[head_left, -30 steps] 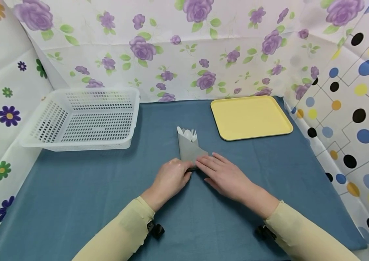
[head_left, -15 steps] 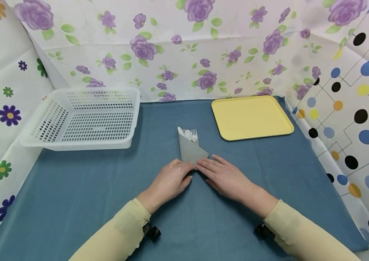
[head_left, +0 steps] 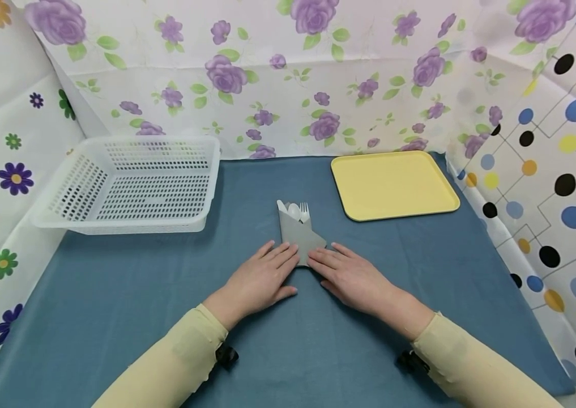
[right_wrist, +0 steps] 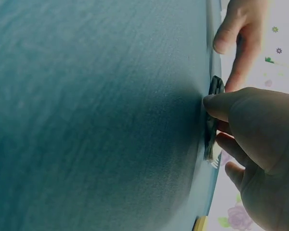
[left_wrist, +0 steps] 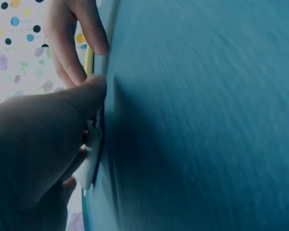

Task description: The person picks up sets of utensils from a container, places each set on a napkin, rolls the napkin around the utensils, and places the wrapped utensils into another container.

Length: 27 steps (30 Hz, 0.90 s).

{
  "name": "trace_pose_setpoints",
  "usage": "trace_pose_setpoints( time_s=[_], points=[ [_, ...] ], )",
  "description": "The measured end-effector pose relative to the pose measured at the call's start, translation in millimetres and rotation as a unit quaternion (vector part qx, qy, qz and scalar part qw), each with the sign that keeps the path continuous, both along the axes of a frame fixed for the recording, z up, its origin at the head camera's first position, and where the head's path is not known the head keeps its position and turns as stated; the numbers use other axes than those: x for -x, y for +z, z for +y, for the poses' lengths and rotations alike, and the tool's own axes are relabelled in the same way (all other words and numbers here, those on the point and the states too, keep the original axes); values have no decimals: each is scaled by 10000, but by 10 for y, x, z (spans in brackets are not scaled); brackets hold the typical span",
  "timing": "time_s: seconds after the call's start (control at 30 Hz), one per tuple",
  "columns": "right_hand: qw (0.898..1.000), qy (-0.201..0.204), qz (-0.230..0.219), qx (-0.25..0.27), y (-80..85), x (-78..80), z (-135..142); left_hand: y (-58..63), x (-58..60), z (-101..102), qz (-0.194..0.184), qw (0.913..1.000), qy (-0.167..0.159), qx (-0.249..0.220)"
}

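A grey folded napkin (head_left: pixel 299 233) lies at the middle of the blue cloth, wrapped as a pocket around white cutlery. From its top stick out a fork (head_left: pixel 304 212), a spoon (head_left: pixel 294 211) and the tip of a third white piece (head_left: pixel 281 206). My left hand (head_left: pixel 259 277) rests flat with its fingertips on the napkin's left lower part. On the right lower part lie the straight fingertips of my right hand (head_left: pixel 351 277). In the right wrist view the napkin's folded edge (right_wrist: pixel 213 120) shows beside the right thumb and fingers.
A white perforated basket (head_left: pixel 206 192) stands at the back left. At the back right lies a yellow tray (head_left: pixel 395 184). Blue cloth (head_left: pixel 140 300) covers the table, with patterned sheets (head_left: pixel 288 130) hanging behind it and at both sides.
My left hand has gone from curled fingers at the napkin's lower edge to straight fingers laid on its left side. My right hand stays in place.
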State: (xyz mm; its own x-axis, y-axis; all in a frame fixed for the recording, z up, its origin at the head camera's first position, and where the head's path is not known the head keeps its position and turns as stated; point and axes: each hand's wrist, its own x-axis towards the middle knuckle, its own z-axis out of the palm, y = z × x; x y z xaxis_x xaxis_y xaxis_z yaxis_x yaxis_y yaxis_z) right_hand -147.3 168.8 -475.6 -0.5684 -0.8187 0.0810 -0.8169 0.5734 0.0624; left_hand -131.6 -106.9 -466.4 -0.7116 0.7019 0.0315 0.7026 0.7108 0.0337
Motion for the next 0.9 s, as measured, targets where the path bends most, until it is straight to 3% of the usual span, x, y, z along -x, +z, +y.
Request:
trace_pose_setpoints(
  time_s=[0.3,0.6,0.9],
  points=[
    [9999,37,52,112,12,-13,-11,-24,28,-54,-483,9985,-177,174],
    [9997,191,96,122,21,-47,-6,-44,8,-31,-472,9986,-82,224],
    [9999,97,-56,44,5,-69,24,-25,5,-28,-646,9979,-27,83]
  ],
)
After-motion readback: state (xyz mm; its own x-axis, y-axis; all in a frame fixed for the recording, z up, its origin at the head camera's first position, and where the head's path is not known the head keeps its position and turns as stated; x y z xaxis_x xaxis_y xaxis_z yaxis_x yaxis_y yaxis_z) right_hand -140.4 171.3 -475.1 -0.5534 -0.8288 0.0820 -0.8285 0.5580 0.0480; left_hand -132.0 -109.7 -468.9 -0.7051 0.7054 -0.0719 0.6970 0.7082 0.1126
